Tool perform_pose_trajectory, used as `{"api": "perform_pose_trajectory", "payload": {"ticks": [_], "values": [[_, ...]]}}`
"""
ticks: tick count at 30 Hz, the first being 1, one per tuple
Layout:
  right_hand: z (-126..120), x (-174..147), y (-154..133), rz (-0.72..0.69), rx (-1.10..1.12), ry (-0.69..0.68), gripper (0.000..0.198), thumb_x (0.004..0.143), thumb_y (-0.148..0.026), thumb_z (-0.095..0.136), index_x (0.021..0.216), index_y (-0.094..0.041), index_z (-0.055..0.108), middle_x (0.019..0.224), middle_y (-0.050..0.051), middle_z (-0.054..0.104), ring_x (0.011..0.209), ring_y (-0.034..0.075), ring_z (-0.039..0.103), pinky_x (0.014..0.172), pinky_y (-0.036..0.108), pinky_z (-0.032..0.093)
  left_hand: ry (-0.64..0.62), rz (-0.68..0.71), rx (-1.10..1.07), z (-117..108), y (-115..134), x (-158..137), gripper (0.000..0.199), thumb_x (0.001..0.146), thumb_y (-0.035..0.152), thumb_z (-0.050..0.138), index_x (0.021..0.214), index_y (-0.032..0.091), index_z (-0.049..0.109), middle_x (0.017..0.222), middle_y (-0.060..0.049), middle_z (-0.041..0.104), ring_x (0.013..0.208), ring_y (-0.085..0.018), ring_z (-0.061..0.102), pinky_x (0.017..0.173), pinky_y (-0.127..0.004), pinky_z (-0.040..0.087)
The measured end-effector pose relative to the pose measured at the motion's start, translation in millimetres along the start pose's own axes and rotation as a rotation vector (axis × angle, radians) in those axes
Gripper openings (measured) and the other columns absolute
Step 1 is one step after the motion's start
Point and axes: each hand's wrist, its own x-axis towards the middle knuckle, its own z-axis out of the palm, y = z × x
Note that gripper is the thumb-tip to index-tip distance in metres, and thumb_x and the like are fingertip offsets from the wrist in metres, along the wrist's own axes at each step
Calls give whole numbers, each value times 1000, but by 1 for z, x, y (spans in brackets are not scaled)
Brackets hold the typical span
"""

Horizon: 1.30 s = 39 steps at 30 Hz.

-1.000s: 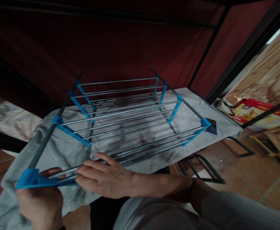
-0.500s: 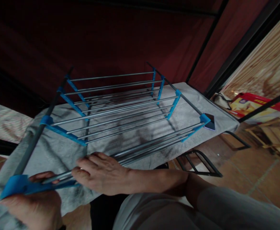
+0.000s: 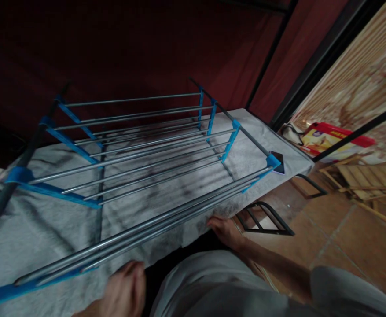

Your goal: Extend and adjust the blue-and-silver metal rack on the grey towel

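A folding drying rack [image 3: 140, 160] with grey metal bars and blue plastic joints stands on a grey cloth [image 3: 64, 220]. Its front bars lie bunched close together along the near side. My left hand [image 3: 125, 288], blurred by motion, is just below these front bars, apart from the rack, with its fingers curled and nothing visible in them. At the near edge of the cloth is my right hand [image 3: 224, 231], its fingers loosely curled and nothing seen in them. Whether it touches the cloth is unclear.
A dark phone [image 3: 278, 163] lies on the cloth beside the right front blue joint. Black metal frames [image 3: 265, 218] jut out below the cloth's edge. To the right are a red and yellow box [image 3: 338, 138] and a wooden rack [image 3: 371, 180] on the tiled floor. Dark red panels rise behind.
Both hands have let go of the rack's front bars and left blue joint. My right hand has moved right to the cloth's edge, and my left hand has come in toward the body.
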Motion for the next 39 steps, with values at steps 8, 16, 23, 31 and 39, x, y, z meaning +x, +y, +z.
{"api": "perform_pose_trajectory", "payload": {"ticks": [8, 16, 23, 31, 39], "values": [[-58, -26, 91, 518, 66, 674, 28, 82, -25, 43, 108, -18, 52, 100, 8, 57, 92, 20, 58, 78, 34, 51, -261, 176, 166, 108, 41, 84, 38, 96, 20, 45, 132, 19, 57, 128, -10, 65, 114, -25, 63, 97, -38, 49], [-67, -5, 124, 476, -6, 588, 30, 73, -20, 46, 102, -21, 55, 96, 5, 56, 91, 21, 55, 87, 38, 48, -437, 78, 114, 139, 37, 112, 39, 94, 14, 45, 130, 25, 59, 124, -8, 68, 110, -26, 66, 94, -38, 53], [-67, 5, 122, 510, -28, 567, 17, 78, -27, 48, 94, -21, 50, 95, 5, 50, 87, 21, 53, 84, 37, 47, -423, 21, 18, 142, 33, 112, 34, 97, 22, 44, 125, 25, 64, 109, -8, 74, 98, -23, 71, 89, -32, 55], [-71, 9, 121, 539, -50, 574, 13, 78, -25, 47, 90, -22, 47, 90, 4, 48, 81, 20, 52, 77, 34, 45, -448, 43, 73, 144, 32, 113, 36, 99, 24, 41, 128, 23, 61, 116, -10, 72, 99, -22, 70, 88, -32, 55], [-73, 8, 126, 516, -79, 554, 10, 80, -26, 48, 88, -21, 50, 88, 3, 48, 77, 19, 51, 73, 32, 44, -553, -72, 3, 142, 29, 111, 39, 100, 28, 37, 132, 26, 59, 118, -9, 71, 99, -22, 70, 89, -32, 54]]}}
